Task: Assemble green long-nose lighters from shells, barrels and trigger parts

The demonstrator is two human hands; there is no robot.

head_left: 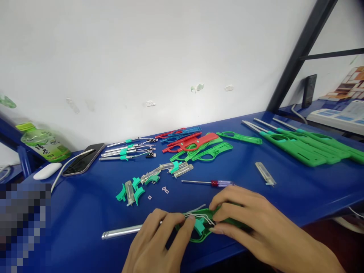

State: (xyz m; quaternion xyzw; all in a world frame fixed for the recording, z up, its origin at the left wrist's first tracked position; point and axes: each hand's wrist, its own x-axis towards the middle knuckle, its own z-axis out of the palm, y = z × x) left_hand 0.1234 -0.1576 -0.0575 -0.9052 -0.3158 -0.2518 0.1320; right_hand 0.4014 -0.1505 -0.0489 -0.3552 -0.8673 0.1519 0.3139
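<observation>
Near the front of the blue table lies an opened green lighter casing (202, 239) with a silver metal tube (121, 231) pointing left. Inside it are thin white wires (209, 219) and a teal trigger (199, 226). My left hand (159, 242) grips the casing where the tube enters, its fingertips beside the wires and trigger. My right hand (256, 223) is closed over the handle end, thumb and fingers at the wires' right ends; whatever small part lies between them is hidden. Just beyond that hand rests a screwdriver (217, 183) with a clear and red handle.
Clear fuel tanks (130, 192) and teal triggers (139, 196) lie mid-table. Behind are metal tubes with wires (118, 151) and red (196, 141), blue and green casing halves. Several green lighters (301, 148) lie right, near a single tank (265, 173). A phone (84, 159) and bottle (44, 142) are left.
</observation>
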